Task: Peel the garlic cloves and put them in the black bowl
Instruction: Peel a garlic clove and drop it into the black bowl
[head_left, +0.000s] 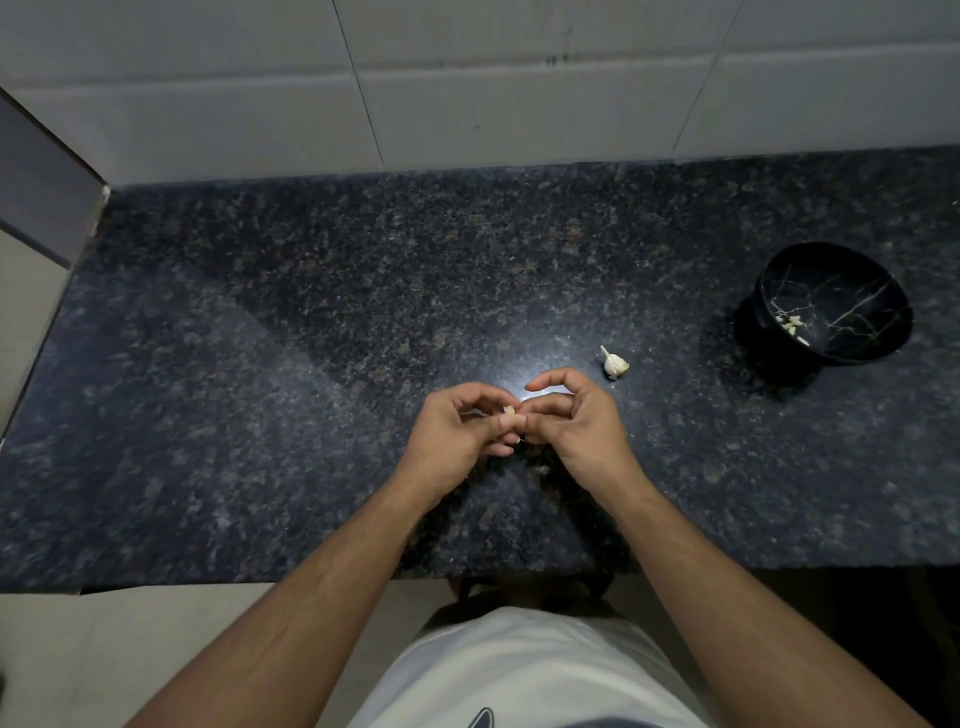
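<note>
Over the middle of the dark granite counter (260, 364), my left hand (457, 436) pinches a small pale garlic clove (510, 412) between thumb and fingers. My right hand (571, 415) meets it from the right, its curled fingers touching the same clove, forefinger arched above. A partial garlic bulb (614, 363) with a short stalk lies on the counter just beyond my right hand. The black bowl (852, 291) with thin pale veins stands far right, and several peeled cloves (790, 324) lie inside it.
A light tiled wall (467, 88) runs along the back of the counter. A grey panel (41, 182) closes the left end. A scrap of garlic skin (540, 470) lies on the counter below my hands. The counter's front edge is near my torso.
</note>
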